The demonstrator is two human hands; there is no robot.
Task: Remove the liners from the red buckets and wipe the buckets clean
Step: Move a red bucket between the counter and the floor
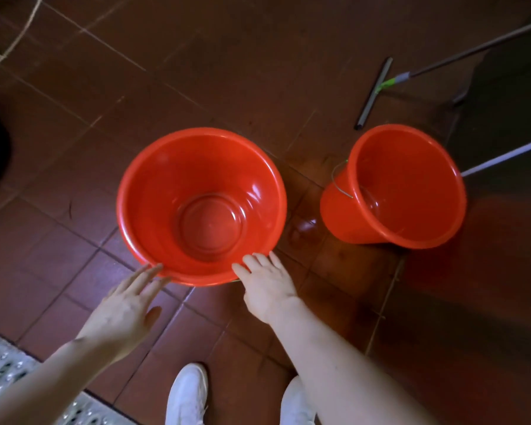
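Red bucket (201,207) rim touches both open-fingered hands, left (126,311) and right (265,286).

Both bare forearms reach forward and down from the lower edge of the view. The left hand (126,308) is open, palm turned inward, fingers straight and loosely spread, thumb held apart below them. The right hand (265,286) is palm down, fingers extended and close together, wrist straight. Neither hand grips anything. Two white shoes (187,394) show below.
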